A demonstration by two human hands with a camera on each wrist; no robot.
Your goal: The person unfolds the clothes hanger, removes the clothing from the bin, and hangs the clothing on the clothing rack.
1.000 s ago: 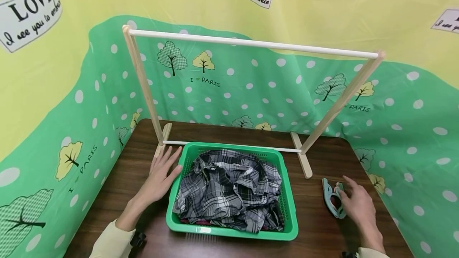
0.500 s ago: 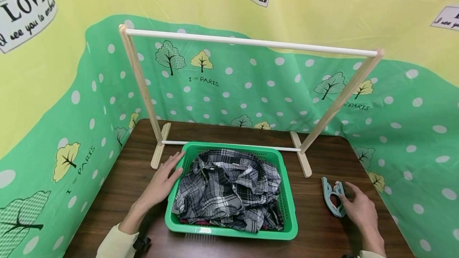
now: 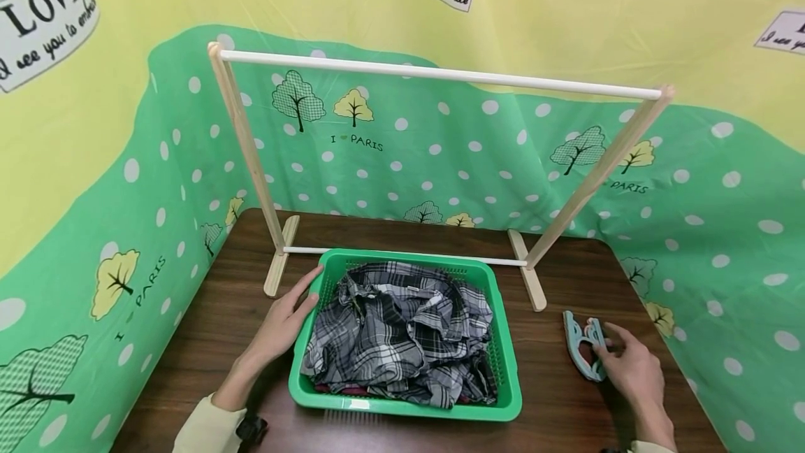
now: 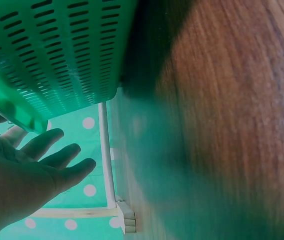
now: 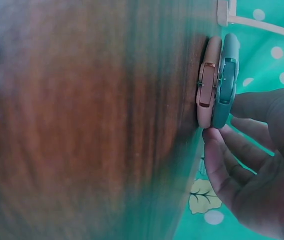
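Dark brown wood-grain tabletop (image 3: 547, 397) fills the lower part of the scene, with a person's two bare forearms reaching in from the near edge. A cream sleeve (image 3: 210, 428) and a small black device (image 3: 251, 430) show at the left wrist. On the table's middle sits a rectangular green plastic basket (image 3: 402, 407) with slotted sides, heaped with crumpled black, grey and white plaid cloth (image 3: 390, 341); a strip of dark red fabric (image 3: 352, 391) peeks out underneath at the front. The left hand (image 3: 283, 324) lies along the basket's left rim, fingers extended and slightly spread. The right hand (image 3: 632, 369), its fingers bent, is at two folded, curved plastic hangers well to the right of the basket: a pale teal one (image 5: 226, 80) stacked on a pink one (image 5: 207, 85). Whether those fingers pinch the hangers or only touch them cannot be told. Behind the basket stands a rack with pale wooden posts (image 3: 597, 184), flat wooden feet (image 3: 533, 285) and a white top rail (image 3: 440, 75). Farthest back hangs a green and yellow curtain (image 3: 402, 180), patterned with white dots, trees and "LOVE" signs.
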